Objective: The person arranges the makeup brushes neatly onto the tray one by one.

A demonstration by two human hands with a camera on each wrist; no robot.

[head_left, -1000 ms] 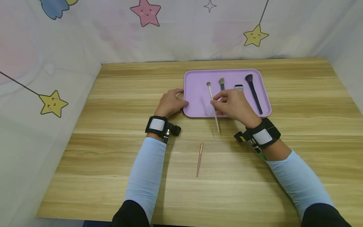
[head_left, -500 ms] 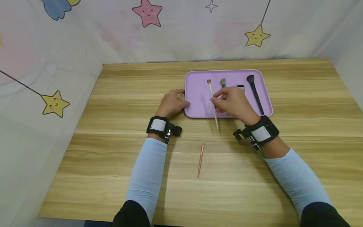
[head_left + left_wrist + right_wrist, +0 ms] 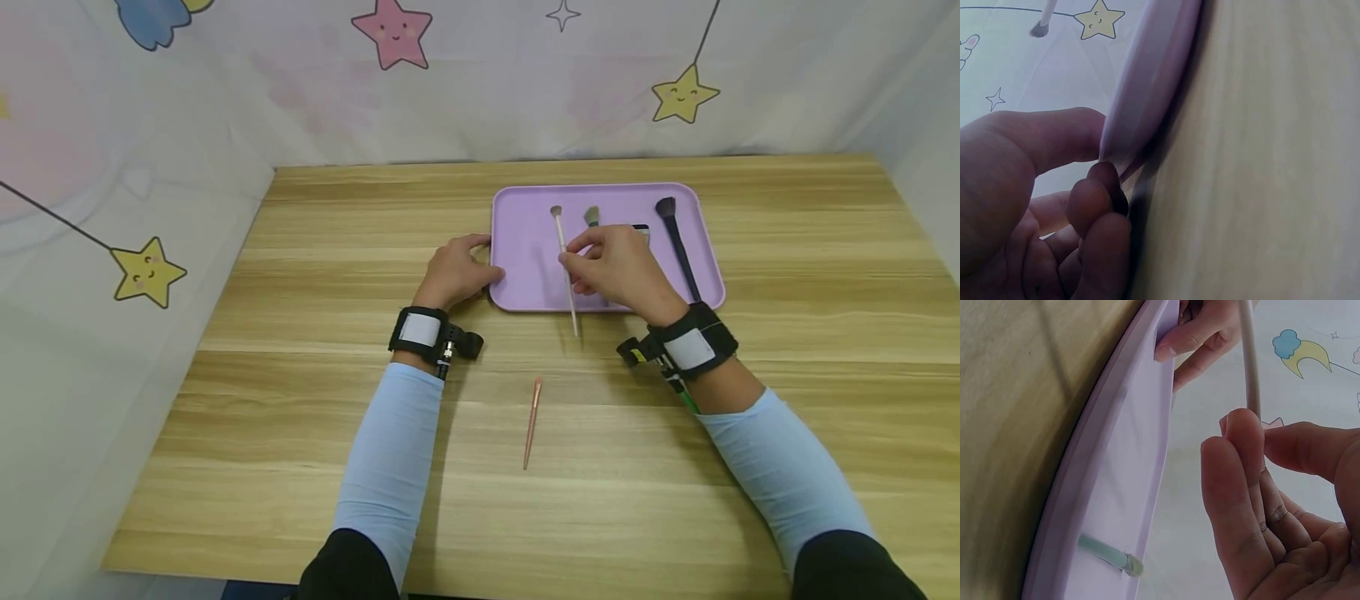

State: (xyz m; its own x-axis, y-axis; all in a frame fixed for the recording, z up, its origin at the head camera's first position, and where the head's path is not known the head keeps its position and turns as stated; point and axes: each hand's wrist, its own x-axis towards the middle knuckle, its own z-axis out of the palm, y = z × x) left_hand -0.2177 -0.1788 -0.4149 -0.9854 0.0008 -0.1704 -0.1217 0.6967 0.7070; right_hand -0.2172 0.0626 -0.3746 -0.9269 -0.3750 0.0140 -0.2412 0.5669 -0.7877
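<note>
My left hand (image 3: 456, 271) holds the left end of a lilac tray (image 3: 521, 225). In the left wrist view its thumb lies over the tray rim (image 3: 1141, 75), with the other fingers curled at the outer side. Thumb and fingertips of my right hand (image 3: 622, 265) pinch a thin makeup brush (image 3: 560, 233) by its pale handle. That brush hangs over the tray, bristles toward the far side and handle end past the near rim. Inside the tray lie a green-handled brush (image 3: 592, 217), a black and silver item (image 3: 641, 231) mostly hidden by the right hand, and a large black brush (image 3: 678, 246).
A slim rose-gold makeup brush (image 3: 532, 425) lies on the wooden table (image 3: 300, 400), nearer the body than the tray. White cloth (image 3: 480, 100) printed with stars surrounds the table at the back and sides.
My right hand has moved the pale brush slightly toward the back of the tray, its handle end drawing nearer the front rim. The left hand keeps its place on the tray.
</note>
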